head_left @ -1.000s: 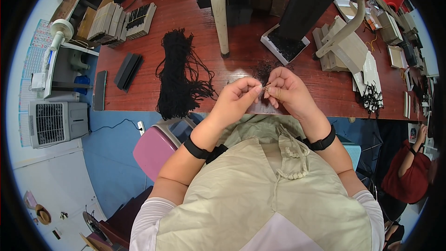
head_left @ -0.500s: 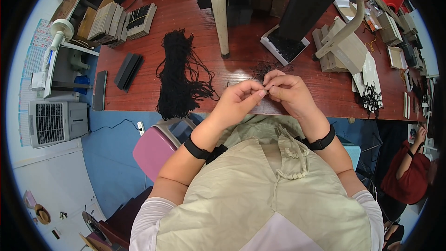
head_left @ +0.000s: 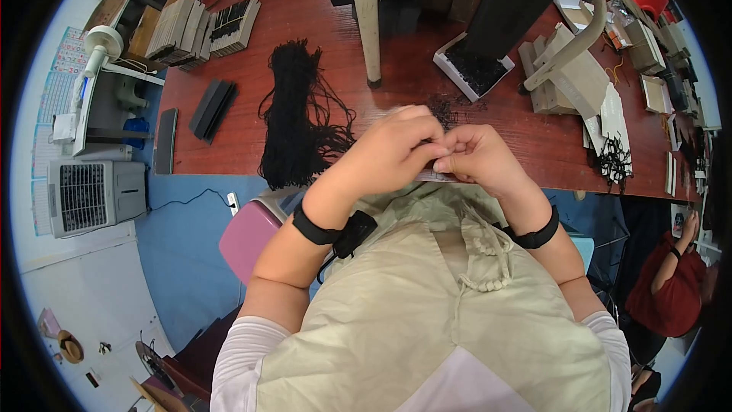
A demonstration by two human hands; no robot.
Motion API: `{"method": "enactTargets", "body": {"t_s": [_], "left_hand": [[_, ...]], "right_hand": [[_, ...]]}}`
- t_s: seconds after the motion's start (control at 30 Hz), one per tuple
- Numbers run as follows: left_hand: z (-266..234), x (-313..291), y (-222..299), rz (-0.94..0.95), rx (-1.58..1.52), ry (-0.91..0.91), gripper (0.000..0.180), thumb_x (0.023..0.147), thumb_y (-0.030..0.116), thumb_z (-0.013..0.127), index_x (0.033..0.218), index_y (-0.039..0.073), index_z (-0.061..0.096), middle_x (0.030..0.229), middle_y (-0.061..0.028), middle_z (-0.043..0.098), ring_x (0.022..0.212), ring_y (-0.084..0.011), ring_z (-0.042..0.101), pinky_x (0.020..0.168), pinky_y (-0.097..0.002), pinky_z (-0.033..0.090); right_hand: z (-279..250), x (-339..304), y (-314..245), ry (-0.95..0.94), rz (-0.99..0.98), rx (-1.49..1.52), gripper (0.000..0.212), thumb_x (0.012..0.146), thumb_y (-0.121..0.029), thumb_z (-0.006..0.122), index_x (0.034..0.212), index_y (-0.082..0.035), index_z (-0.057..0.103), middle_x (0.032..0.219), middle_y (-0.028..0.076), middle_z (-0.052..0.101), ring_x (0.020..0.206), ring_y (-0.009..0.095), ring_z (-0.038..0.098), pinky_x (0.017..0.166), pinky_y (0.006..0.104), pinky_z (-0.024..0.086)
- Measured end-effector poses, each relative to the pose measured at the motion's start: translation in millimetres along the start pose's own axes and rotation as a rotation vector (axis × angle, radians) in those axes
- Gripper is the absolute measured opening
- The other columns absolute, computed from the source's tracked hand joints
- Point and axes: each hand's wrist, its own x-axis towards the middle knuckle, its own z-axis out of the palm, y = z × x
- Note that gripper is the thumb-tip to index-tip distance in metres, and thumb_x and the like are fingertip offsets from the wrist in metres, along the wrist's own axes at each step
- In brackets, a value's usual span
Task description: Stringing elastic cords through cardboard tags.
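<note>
My left hand (head_left: pixel 398 149) and my right hand (head_left: pixel 483 154) meet over the front edge of the red-brown table (head_left: pixel 244 141). Both are closed in a pinch, thumbs and fingertips touching or nearly so. Whatever is between the fingertips is too small and too covered to make out. Left of my hands lies a long bundle of black cords (head_left: pixel 292 114), its loose strands spreading toward my left wrist. Small black scraps (head_left: pixel 450 109) are scattered just beyond my fingers. A shallow white box (head_left: pixel 456 81) holding black bits stands farther back.
Pale curved legs (head_left: pixel 369 38) and a tall black post (head_left: pixel 518 0) rise from the table. Dark narrow blocks (head_left: pixel 212 112) lie at left, stacked grey boards (head_left: pixel 177 30) behind them. Cards with black cords (head_left: pixel 614 156) lie at right. A person in a dark red top (head_left: pixel 667 290) sits far right.
My left hand has rolled over, so its back now faces up and hides more of the fingertips. Both hands stay together. The whole view has shifted slightly.
</note>
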Motion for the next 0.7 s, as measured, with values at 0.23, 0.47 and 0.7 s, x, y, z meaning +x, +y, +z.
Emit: {"method": "enactTargets", "body": {"t_s": [0.23, 0.47, 0.7], "left_hand": [[21, 5, -6, 0.005, 0.291, 0.568, 0.013, 0.079, 0.005, 0.066, 0.09, 0.004, 0.059, 0.087, -0.0038, 0.058, 0.089, -0.0186, 0.054, 0.081, -0.0316, 0.043], [33, -14, -10, -0.394, -0.61, 0.235, 0.009, 0.089, 0.007, 0.062, 0.096, 0.001, 0.061, 0.088, 0.0001, 0.062, 0.078, -0.0044, 0.055, 0.067, -0.0189, 0.045], [36, -14, -6, -0.437, -0.637, 0.286, 0.004, 0.089, 0.006, 0.061, 0.088, 0.004, 0.059, 0.087, 0.0016, 0.059, 0.075, -0.0046, 0.053, 0.065, -0.0187, 0.044]], "right_hand": [[-5, 2, 9, 0.178, -0.165, 0.1, 0.01, 0.076, -0.001, 0.071, 0.082, -0.002, 0.064, 0.069, 0.001, 0.061, 0.054, 0.003, 0.048, 0.046, 0.018, 0.034], [-6, 2, 12, 0.178, -0.228, 0.124, 0.01, 0.076, 0.001, 0.071, 0.081, -0.002, 0.063, 0.075, 0.005, 0.065, 0.056, 0.004, 0.05, 0.047, 0.0176, 0.035], [-5, 0, 10, 0.127, -0.178, 0.211, 0.008, 0.08, -0.005, 0.068, 0.083, -0.002, 0.061, 0.075, 0.004, 0.062, 0.058, 0.006, 0.052, 0.048, 0.0188, 0.037]]}}
